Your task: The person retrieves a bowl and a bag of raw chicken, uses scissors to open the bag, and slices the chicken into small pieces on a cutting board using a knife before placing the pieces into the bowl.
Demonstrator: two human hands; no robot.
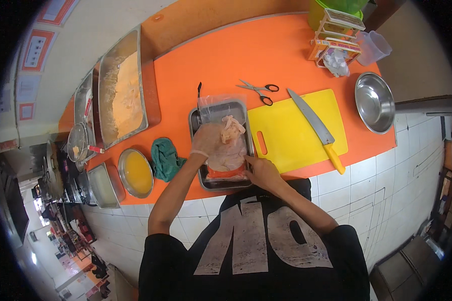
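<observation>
A metal tray [194, 122] in front of me holds a clear plastic bag [226, 152] with orange-red along its near end. Raw, pale meat that looks like chicken [232, 129] lies bunched at the bag's upper part. My left hand [208, 140], in a thin clear glove, grips this meat from the left; its fingertips are partly hidden. At the tray's right side my bare right hand [264, 173] pinches the edge of the bag between thumb and forefinger. A black-handled utensil [199, 92] leans out over the tray's far left corner.
A yellow cutting board [286, 131] bears a yellow-handled knife [316, 122], its handle overhanging the front. Scissors [258, 89] lie behind. A steel bowl [373, 101] stands right. Leftward are a green cloth [165, 158], a bowl of yellow liquid [136, 173] and a deep pan of orange powder [104, 90].
</observation>
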